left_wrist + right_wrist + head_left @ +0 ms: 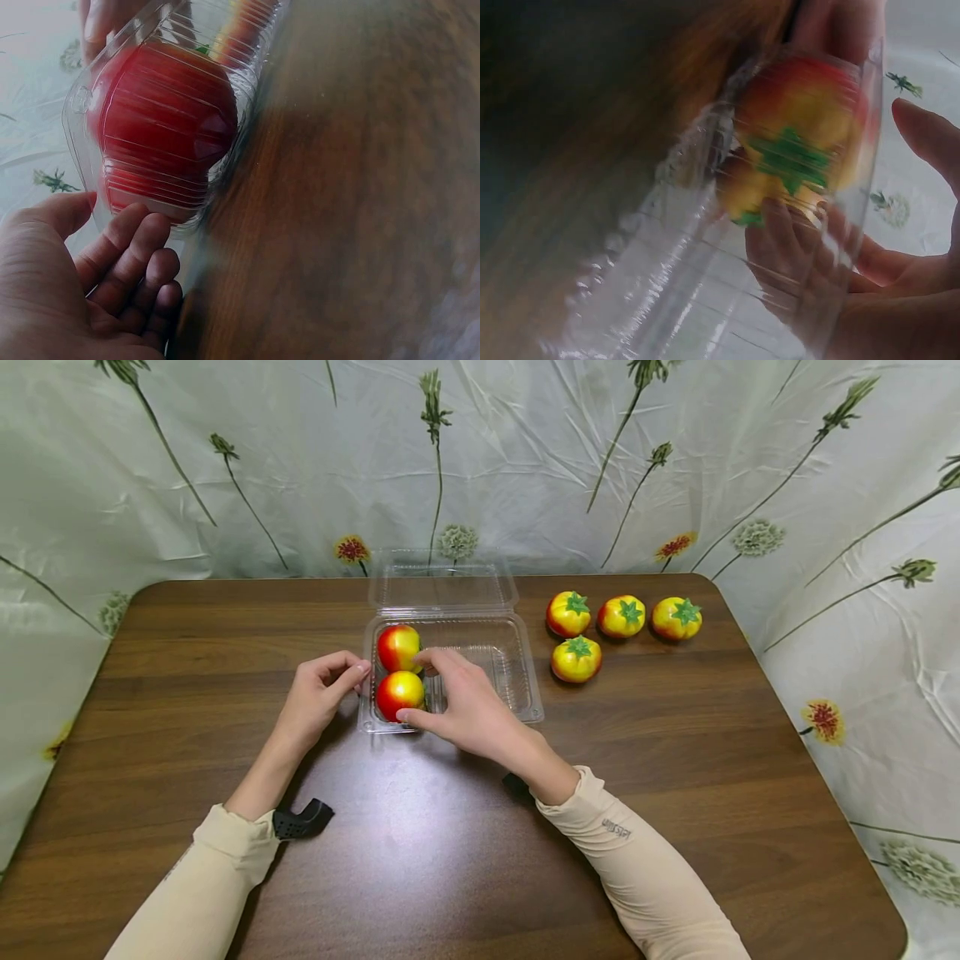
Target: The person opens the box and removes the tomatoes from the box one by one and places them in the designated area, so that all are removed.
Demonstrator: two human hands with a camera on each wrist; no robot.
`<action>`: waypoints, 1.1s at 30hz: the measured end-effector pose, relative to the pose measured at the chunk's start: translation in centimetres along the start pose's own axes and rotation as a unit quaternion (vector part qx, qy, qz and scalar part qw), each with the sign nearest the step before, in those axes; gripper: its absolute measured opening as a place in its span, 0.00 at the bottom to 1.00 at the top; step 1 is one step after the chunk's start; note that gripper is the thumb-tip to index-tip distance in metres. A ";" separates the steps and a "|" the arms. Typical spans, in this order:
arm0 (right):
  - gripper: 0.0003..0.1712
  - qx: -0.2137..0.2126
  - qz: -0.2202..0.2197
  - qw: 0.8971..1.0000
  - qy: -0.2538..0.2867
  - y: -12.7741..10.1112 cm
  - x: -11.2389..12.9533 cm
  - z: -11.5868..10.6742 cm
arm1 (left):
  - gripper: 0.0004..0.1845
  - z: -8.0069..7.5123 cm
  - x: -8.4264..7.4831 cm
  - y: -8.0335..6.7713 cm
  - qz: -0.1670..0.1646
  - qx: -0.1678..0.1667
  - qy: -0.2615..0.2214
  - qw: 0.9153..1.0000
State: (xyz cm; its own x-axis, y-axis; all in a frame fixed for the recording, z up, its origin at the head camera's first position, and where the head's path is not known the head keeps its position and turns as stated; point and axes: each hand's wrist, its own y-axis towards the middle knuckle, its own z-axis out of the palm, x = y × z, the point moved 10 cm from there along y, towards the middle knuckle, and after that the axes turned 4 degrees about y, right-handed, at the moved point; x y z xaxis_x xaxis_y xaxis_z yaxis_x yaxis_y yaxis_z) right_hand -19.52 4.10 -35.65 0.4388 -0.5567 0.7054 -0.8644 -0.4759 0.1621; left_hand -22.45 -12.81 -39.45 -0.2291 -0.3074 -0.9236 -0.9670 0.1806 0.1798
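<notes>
We find a clear plastic container (534,693) on the tabletop (675,752), its lid (442,585) tipped back on the far side. Two red-and-yellow fruits lie inside along the left end, a near fruit (398,695) and a far fruit (397,646), just beside each other, on their sides; by the right wrist view, the near one's green star-shaped top faces the right hand (472,702). That hand's thumb and fingers stand wide: the thumb sits at the near edge of the near fruit, the fingers reach into the container by the far fruit, so the near fruit lies in the spread between. We cannot tell how firmly they touch. The left hand (322,693) pinches the container's left rim, thumb and fingers narrow, with both fruits just beyond the plastic wall. Four loose fruits (576,662) sit to the container's right, green tops showing, three in a row and one nearer us. A flower-printed sheet (525,460) hangs behind.
</notes>
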 end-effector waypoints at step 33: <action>0.31 0.016 0.078 0.992 0.100 0.3 -2.6 1.6 | 0.11 0.1 0.3 0.1 -0.001 0.007 -0.019 1.000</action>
State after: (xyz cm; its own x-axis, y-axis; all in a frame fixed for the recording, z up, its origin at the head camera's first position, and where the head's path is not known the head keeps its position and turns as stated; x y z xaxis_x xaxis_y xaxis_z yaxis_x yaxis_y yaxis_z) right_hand -20.51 4.29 -38.59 0.2403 -0.4802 0.8436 -0.9080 -0.4186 0.0203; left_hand -22.64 -12.77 -39.77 -0.2228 -0.2718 -0.9362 -0.9657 0.1926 0.1739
